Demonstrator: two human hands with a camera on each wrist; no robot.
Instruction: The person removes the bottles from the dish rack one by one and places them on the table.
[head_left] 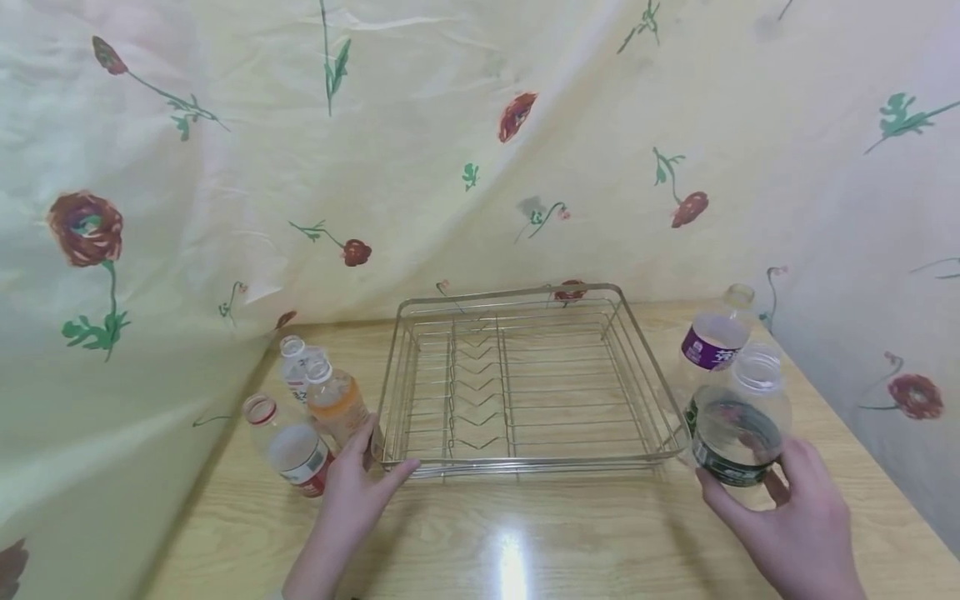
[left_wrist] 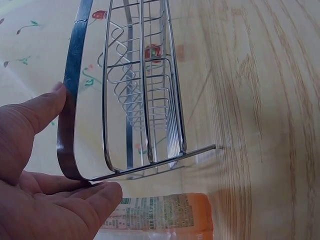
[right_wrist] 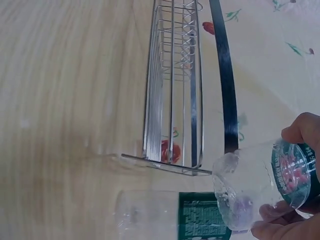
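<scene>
A wire dish rack (head_left: pixel 525 460) stands in the middle of the wooden table. My left hand (head_left: pixel 355 483) is spread around its front left corner. In the left wrist view the thumb touches the flat metal rim (left_wrist: pixel 66 135), with straight fingers just below the corner. On the other side, my right hand (head_left: pixel 806 521) grips a clear plastic bottle (head_left: pixel 738 471) around its dark green label, near the rack's front right corner. A second green-labelled bottle (right_wrist: pixel 150 215) stands by it, partly hidden in the head view. Behind them is a purple-labelled bottle (head_left: pixel 708 346).
Left of the rack stand an orange-labelled bottle (head_left: pixel 337 407), a red-labelled bottle (head_left: pixel 300 454) and another clear bottle (head_left: pixel 294 362). A flowered cloth (head_left: pixel 420 183) hangs behind the table (head_left: pixel 585 533) and along its sides.
</scene>
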